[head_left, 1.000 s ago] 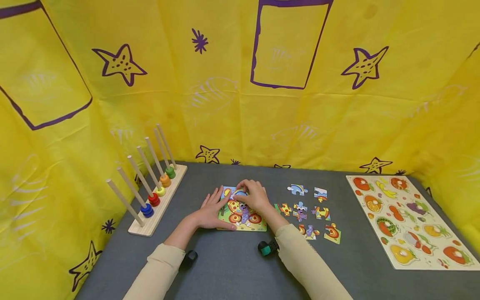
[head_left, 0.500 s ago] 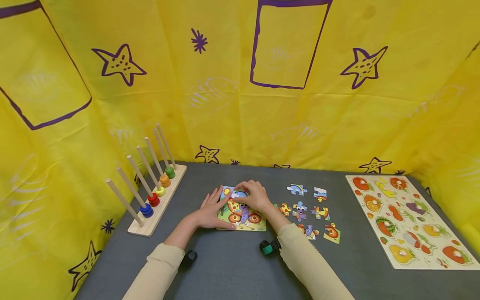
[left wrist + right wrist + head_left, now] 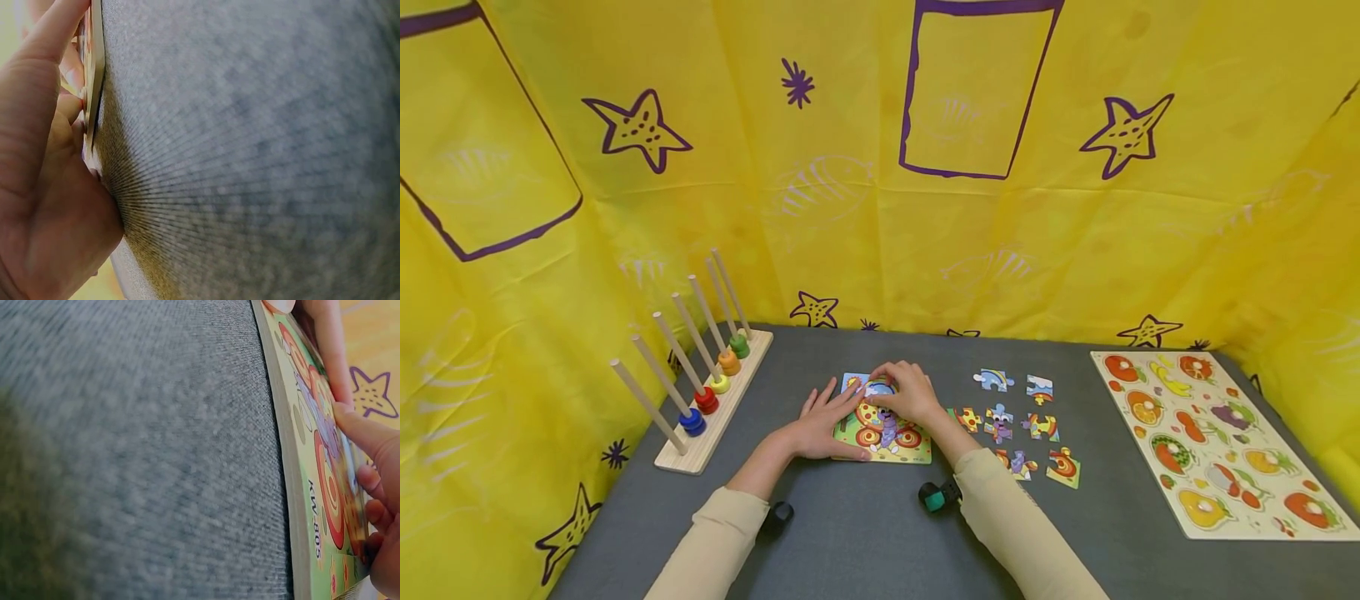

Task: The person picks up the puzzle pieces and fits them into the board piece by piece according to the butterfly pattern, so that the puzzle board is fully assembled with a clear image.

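Observation:
A butterfly puzzle board (image 3: 895,454) lies flat on the dark table. My left hand (image 3: 820,429) rests over its left side, fingers stretched toward the upper left corner and thumb along the lower edge. From the right, my right hand (image 3: 910,393) bends over the upper part, thumb and fingertips near the upper left. Whether a piece is between those fingertips is hidden. In the right wrist view my right thumb (image 3: 359,425) reaches over the board, its tip meeting a left finger (image 3: 334,356). The left wrist view shows the left palm (image 3: 56,212) beside the board's edge (image 3: 97,69).
Several loose puzzle pieces (image 3: 999,423) lie right of the board, partly behind the right forearm. A wooden peg stand (image 3: 711,433) with coloured rings is at the left. At the far right lies a fruit board (image 3: 1213,450). Yellow cloth (image 3: 880,250) encloses the table.
My left fingers have shifted slightly over the board's upper left corner. The right hand's thumb moved slightly downward earlier and now stays about where it was. The loose pieces have not moved.

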Action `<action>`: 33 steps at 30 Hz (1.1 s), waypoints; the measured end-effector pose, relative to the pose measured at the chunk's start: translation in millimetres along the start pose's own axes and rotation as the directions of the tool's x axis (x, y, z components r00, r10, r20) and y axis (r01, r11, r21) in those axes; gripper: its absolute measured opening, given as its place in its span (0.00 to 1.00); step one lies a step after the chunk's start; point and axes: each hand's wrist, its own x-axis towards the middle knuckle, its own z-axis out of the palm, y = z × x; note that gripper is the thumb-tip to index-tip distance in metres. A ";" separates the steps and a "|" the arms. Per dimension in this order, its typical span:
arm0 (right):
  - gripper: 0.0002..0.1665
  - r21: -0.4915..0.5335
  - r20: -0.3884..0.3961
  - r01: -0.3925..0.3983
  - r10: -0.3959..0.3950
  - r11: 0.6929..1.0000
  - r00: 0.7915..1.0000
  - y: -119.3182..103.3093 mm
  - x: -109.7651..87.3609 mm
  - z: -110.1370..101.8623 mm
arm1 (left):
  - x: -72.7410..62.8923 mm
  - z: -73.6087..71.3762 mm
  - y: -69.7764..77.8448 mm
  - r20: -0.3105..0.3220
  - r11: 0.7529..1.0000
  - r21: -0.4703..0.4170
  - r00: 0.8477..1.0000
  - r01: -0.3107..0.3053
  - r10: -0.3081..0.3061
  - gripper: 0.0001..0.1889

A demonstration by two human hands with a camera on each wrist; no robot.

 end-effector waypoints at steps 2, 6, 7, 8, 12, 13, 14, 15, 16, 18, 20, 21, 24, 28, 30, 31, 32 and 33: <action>0.20 0.001 0.002 0.012 -0.012 1.000 1.000 -0.6 -1.4 -1.0 | 0.0 -0.1 0.1 -0.003 1.000 -0.002 1.000 0.000 0.000 0.56; 0.16 0.074 -0.026 0.024 -0.023 0.997 0.999 2.5 -6.4 -8.6 | 0.7 0.3 1.4 -0.002 1.000 0.018 1.000 -0.001 0.001 0.55; 0.14 0.103 -0.051 0.022 -0.017 0.994 0.999 5.2 -8.2 -11.5 | 1.0 0.6 1.6 -0.003 1.000 0.021 1.000 -0.006 0.006 0.55; 0.12 0.137 -0.078 0.013 -0.003 0.990 0.997 7.6 -10.5 -15.6 | 1.2 1.0 1.7 -0.004 1.000 0.025 1.000 -0.010 0.010 0.55; 0.08 0.233 -0.195 -0.027 0.074 0.972 0.978 23.5 -21.0 -38.3 | 1.0 1.8 1.6 -0.009 0.999 0.030 1.000 -0.015 0.015 0.56; 0.08 0.244 -0.215 -0.035 0.089 0.969 0.972 29.0 -24.3 -45.0 | 0.9 1.8 1.4 -0.010 0.999 0.030 1.000 -0.016 0.016 0.56; 0.08 0.246 -0.229 -0.044 0.103 0.968 0.968 34.2 -27.7 -52.4 | 0.8 1.7 1.1 -0.009 0.999 0.033 1.000 -0.015 0.015 0.56; 0.08 0.235 -0.241 -0.048 0.105 0.971 0.965 40.9 -31.0 -59.1 | 0.4 1.5 0.9 -0.009 0.999 0.032 1.000 -0.015 0.015 0.56; 0.09 0.221 -0.249 -0.055 0.110 0.974 0.962 47.8 -34.5 -65.6 | 0.2 1.4 0.5 -0.008 0.999 0.032 1.000 -0.015 0.015 0.56; 0.10 0.173 -0.253 -0.070 0.113 0.982 0.961 63.2 -41.5 -76.8 | -0.3 1.3 -0.4 -0.006 0.999 0.030 1.000 -0.014 0.014 0.56; 0.14 0.114 -0.255 -0.086 0.112 0.990 0.960 78.4 -47.9 -86.6 | -0.6 0.9 -0.7 -0.001 0.999 0.033 1.000 -0.006 0.006 0.56; 0.15 0.084 -0.251 -0.090 0.109 0.992 0.962 85.3 -50.7 -90.9 | -0.8 0.7 -0.7 -0.001 1.000 0.030 1.000 -0.002 0.003 0.56; 0.22 0.002 -0.234 -0.108 0.105 0.994 0.967 102.3 -58.1 -101.5 | -0.8 0.5 -0.8 0.002 0.999 0.036 1.000 0.003 -0.003 0.56; 0.27 -0.063 -0.192 -0.143 0.128 0.988 0.973 114.9 -65.6 -110.8 | -0.5 1.1 -1.1 0.000 0.999 0.038 1.000 -0.002 0.002 0.56; 0.26 -0.073 -0.170 -0.162 0.148 0.984 0.974 118.2 -67.5 -113.2 | -0.4 1.6 -1.3 -0.002 0.999 0.037 1.000 -0.004 0.004 0.56; 0.26 -0.072 -0.163 -0.175 0.162 0.982 0.973 119.5 -67.8 -113.9 | -0.3 1.7 -1.3 -0.002 0.999 0.035 1.000 -0.004 0.004 0.56; 0.25 -0.069 -0.156 -0.190 0.177 0.979 0.972 120.2 -67.9 -114.6 | -0.2 1.8 -1.4 -0.003 0.999 0.034 1.000 -0.004 0.004 0.56; 0.24 -0.066 -0.150 -0.205 0.193 0.977 0.970 120.6 -67.8 -115.1 | 0.0 1.8 -1.3 -0.003 0.999 0.034 1.000 -0.005 0.005 0.56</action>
